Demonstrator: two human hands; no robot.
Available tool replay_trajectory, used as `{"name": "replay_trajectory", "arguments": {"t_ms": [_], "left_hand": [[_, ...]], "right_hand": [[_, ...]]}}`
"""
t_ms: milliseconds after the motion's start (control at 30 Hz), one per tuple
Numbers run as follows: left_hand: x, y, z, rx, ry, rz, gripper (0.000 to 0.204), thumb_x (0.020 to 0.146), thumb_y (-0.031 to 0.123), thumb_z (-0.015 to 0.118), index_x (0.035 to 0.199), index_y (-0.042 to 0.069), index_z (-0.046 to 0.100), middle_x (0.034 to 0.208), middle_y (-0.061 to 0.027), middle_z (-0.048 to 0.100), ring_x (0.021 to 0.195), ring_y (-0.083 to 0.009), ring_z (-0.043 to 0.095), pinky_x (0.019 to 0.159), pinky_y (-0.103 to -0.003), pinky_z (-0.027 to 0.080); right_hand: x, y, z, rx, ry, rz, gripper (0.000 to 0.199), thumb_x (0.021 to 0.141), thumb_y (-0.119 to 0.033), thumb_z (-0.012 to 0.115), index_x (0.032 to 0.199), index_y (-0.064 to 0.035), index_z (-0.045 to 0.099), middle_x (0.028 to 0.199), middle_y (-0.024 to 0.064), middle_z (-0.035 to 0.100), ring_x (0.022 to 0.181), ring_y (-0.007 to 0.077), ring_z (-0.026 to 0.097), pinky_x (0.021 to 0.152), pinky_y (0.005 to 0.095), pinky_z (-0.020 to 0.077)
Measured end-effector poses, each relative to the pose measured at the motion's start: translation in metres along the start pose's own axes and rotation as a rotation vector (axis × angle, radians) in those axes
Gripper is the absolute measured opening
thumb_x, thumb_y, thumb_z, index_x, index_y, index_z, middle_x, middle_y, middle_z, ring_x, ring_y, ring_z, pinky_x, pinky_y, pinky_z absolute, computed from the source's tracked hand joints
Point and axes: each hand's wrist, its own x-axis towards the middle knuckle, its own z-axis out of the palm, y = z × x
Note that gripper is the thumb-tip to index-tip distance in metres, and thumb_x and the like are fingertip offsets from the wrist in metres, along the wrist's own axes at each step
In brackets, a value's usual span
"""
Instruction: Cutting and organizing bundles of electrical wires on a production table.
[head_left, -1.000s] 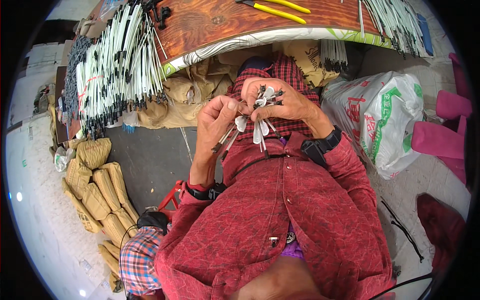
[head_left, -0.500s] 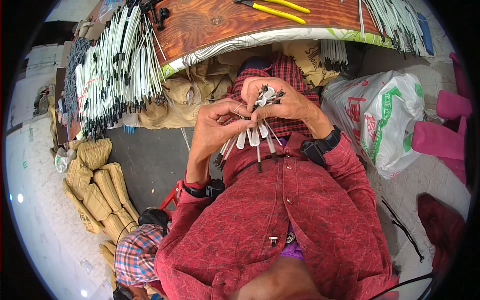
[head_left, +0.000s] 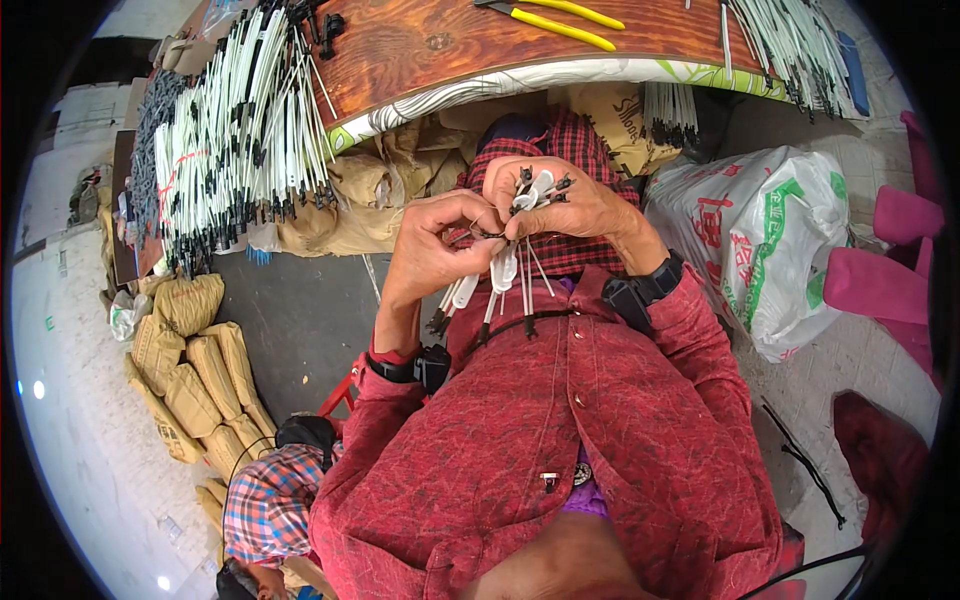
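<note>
In front of my chest, my right hand (head_left: 585, 208) is closed around a small bundle of thin white rods with black tips (head_left: 508, 268). White flat, rounded tabs are among the rods; some fan out below my hands and several black ends stick up past the right fingers. My left hand (head_left: 428, 245) is closed in a pinch at the bundle's middle, with a thin dark wire or tie (head_left: 474, 228) at its fingertips. Where the wire meets the rods is partly hidden by the fingers.
A wooden table (head_left: 430, 70) lies ahead, with yellow-handled pliers (head_left: 565, 28) on it. A big pile of white rods (head_left: 250, 130) is at the left, another pile (head_left: 795, 50) far right. A white plastic sack (head_left: 750, 230) stands right. Brown paper packages (head_left: 195, 390) and another person (head_left: 275, 500) are left.
The bundle has turned slightly in my hands, so its lower rods and tabs hang differently. My left fingers have shifted a little at the wire; both hands stay together.
</note>
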Motion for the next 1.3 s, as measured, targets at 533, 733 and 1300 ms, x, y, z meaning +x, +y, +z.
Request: {"name": "replay_trajectory", "arguments": {"t_ms": [533, 733, 1300], "left_hand": [[-0.004, -0.001, -0.002, -0.253, 0.102, -0.118, 0.015, 0.075, -0.002, 0.080, 0.088, 0.000, 0.073, 0.088, -0.0048, 0.069, 0.078, -0.0099, 0.063, 0.067, -0.023, 0.049], [0.001, -0.004, 0.002, -0.199, 0.097, -0.110, 0.014, 0.077, -0.002, 0.079, 0.089, 0.000, 0.072, 0.090, -0.0052, 0.068, 0.079, -0.0096, 0.063, 0.068, -0.022, 0.049], [0.003, -0.015, -0.002, -0.259, 0.087, -0.012, 0.009, 0.084, 0.002, 0.075, 0.088, 0.003, 0.068, 0.105, -0.0045, 0.055, 0.099, -0.0152, 0.058, 0.087, -0.028, 0.047]], "right_hand": [[0.002, -0.015, -0.003, -0.334, -0.061, -0.036, 0.025, 0.083, -0.014, 0.082, 0.090, -0.0046, 0.060, 0.089, 0.0002, 0.057, 0.082, 0.0127, 0.055, 0.074, 0.0307, 0.0455], [0.002, -0.017, -0.010, -0.051, -0.039, 0.151, 0.026, 0.080, -0.011, 0.082, 0.095, -0.0028, 0.063, 0.089, 0.0021, 0.062, 0.085, 0.0124, 0.058, 0.078, 0.0300, 0.0479], [0.013, -0.022, -0.011, -0.352, -0.040, 0.053, 0.017, 0.083, -0.013, 0.074, 0.096, -0.0037, 0.067, 0.080, 0.0027, 0.064, 0.075, 0.0100, 0.057, 0.068, 0.0301, 0.0482]]}}
